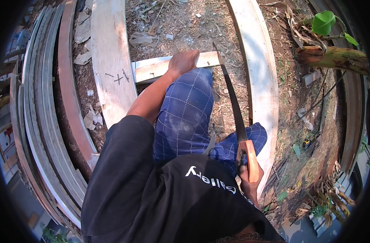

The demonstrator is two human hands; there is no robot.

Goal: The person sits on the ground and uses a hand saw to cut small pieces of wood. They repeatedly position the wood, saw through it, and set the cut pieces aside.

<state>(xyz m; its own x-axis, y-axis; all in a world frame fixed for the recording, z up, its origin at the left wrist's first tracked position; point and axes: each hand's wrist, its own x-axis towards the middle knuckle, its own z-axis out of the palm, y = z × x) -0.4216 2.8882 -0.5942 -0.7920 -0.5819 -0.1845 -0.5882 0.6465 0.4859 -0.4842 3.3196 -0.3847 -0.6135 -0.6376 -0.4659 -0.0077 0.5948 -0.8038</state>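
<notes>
My right hand (249, 181) is closed round the orange handle of a handsaw (232, 94). The dark blade runs forward from the handle, and its far part meets the right end of a short wooden plank (156, 70). My left hand (184, 62) grips that plank from above, fingers wrapped over its far edge and partly hidden. The plank lies crosswise by my bent knee, its left end against a long pale board. Small nail-like bits stick out of its near face. Several dark, thin nail-like pieces (117, 77) lie on the long board (110, 44).
Another long pale board (262, 77) runs along the right, beyond the saw. Stacked long planks (45, 101) and a reddish-brown beam (70, 77) line the left side. A cut plant stem (332, 60) with green leaves stands at the right. Dry litter covers the soil.
</notes>
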